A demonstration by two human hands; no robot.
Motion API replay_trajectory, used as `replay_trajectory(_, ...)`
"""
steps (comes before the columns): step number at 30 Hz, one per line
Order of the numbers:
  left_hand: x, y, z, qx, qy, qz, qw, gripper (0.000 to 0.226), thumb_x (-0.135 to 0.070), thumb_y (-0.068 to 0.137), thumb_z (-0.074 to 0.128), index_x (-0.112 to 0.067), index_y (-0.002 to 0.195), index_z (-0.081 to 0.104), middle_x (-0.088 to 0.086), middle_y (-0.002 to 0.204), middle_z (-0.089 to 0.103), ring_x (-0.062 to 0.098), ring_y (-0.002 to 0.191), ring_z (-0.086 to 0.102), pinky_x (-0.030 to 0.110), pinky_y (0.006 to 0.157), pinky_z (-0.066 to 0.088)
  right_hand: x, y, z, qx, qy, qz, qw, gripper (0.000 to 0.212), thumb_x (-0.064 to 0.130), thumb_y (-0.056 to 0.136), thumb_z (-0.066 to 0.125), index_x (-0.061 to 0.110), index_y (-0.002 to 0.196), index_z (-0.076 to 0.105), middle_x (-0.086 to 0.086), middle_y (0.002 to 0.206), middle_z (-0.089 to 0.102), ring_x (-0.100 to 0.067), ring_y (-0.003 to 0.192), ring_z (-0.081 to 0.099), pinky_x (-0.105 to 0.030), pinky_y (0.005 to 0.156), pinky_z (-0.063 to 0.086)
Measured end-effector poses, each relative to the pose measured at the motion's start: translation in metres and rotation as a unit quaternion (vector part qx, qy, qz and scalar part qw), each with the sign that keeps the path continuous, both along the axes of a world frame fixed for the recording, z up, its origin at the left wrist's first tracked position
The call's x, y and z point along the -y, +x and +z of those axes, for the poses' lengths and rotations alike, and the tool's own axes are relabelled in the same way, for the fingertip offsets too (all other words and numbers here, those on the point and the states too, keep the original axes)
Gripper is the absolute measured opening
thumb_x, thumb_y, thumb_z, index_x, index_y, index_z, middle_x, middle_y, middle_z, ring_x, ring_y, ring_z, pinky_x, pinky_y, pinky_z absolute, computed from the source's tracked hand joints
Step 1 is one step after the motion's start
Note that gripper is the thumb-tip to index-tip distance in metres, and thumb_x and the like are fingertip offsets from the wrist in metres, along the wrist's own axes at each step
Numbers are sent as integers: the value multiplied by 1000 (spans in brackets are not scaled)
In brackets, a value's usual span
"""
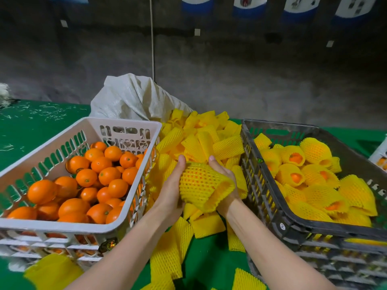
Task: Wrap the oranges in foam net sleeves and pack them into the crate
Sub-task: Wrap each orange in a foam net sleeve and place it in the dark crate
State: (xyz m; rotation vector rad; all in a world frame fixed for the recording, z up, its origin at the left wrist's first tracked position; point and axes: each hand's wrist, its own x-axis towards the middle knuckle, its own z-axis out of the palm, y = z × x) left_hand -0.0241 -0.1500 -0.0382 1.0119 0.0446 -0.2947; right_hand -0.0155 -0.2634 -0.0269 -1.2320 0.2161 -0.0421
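Cradling round mesh-netted orange (201, 183) between both hands

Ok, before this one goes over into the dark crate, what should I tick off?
1. Sleeve on: the sleeved orange shows fruit through the mesh. Ok.
2. Grip: left hand and right hand both hold it. Ok.
3. Sleeve's far end covering the fruit: out of sight. Cannot tell.
4. Room in the dark crate: its walls rise above the wrapped oranges. Ok.
5. Supply: bare oranges lie in the white crate, and loose sleeves are piled between the crates. Ok.
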Motion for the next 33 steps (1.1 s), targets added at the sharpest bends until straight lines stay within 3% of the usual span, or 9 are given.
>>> replay_trajectory(2, 5, 4, -2, -44, -43, 65, 996, 48, -57, 74, 62, -20, 104, 62, 7, 94, 75, 23, 88, 72, 39, 80, 55, -4, -1, -9, -21, 1, 2, 1000, 25, 31, 93, 53, 11, 78, 61, -11, 79, 64, -26, 77, 60, -37, 75, 48)
replay_trajectory(5, 8, 12, -6, -83, -21, 170, 982, 24, -46, 88, 59, -22, 83, 59, 7, 86, 69, 25, 82, 67, 41, 79, 53, -5, -1, -18, -66, 1, 12, 998, 27, 38, 95, 47, 26, 76, 61, -1, 74, 66, -20, 75, 62, -31, 66, 49)
replay_trajectory(8, 5, 16, -10, 9, 132, 271, 953, 46, -39, 92, 58, -28, 50, 43, -5, 52, 44, 10, 48, 41, 31, 52, 32, -4, 1, -21, -110, 21, 22, 993, 30, 40, 96, 45, 25, 75, 61, 0, 69, 66, -19, 70, 60, -29, 61, 48)
replay_trajectory(11, 3, 14, -16, 135, 222, 275, 925, 65, -35, 93, 56, -23, 35, 30, -6, 43, 22, 14, 43, 19, 35, 53, 16, -3, -1, -19, -137, 59, 55, 987, 45, 54, 92, 40, 18, 80, 65, -3, 64, 70, -18, 62, 65, -26, 53, 49)
replay_trajectory(14, 1, 16, -20, 135, 242, 288, 917, 66, -30, 93, 58, -23, 35, 27, -9, 40, 18, 13, 43, 16, 36, 54, 17, -5, 0, -23, -146, 39, 96, 984, 63, 69, 84, 37, 17, 97, 70, -5, 82, 73, -17, 69, 69, -22, 54, 49)
replay_trajectory(19, -3, 17, -28, 117, 214, 269, 932, 51, -28, 90, 62, -11, 48, 38, 4, 45, 30, 18, 44, 27, 30, 54, 25, -8, -3, -24, -162, 98, 66, 980, 48, 53, 85, 54, 14, 111, 67, -11, 99, 70, -23, 83, 64, -29, 66, 49)
replay_trajectory(25, -3, 18, -25, 78, 193, 176, 962, 46, -41, 83, 59, 2, 65, 63, 11, 55, 62, 23, 58, 59, 29, 60, 51, -6, -7, -27, -141, 116, 101, 978, 29, 46, 86, 53, 21, 75, 64, -5, 71, 64, -20, 68, 57, -29, 65, 42)
replay_trajectory(29, -16, 19, -15, -74, 258, 7, 963, 67, -69, 66, 57, -13, 104, 57, 13, 97, 67, 31, 93, 64, 42, 77, 53, 3, -6, -25, -103, 20, 45, 993, 22, 46, 84, 59, 26, 88, 66, 1, 87, 69, -17, 82, 63, -29, 72, 49)
replay_trajectory(33, -12, 9, 2, -169, 94, -157, 968, 68, -63, 60, 67, -23, 114, 59, 17, 94, 73, 41, 86, 70, 50, 62, 58, 13, -2, -25, -2, -151, 30, 988, 17, 40, 93, 47, 37, 108, 52, 12, 112, 51, -10, 112, 45, -31, 100, 35)
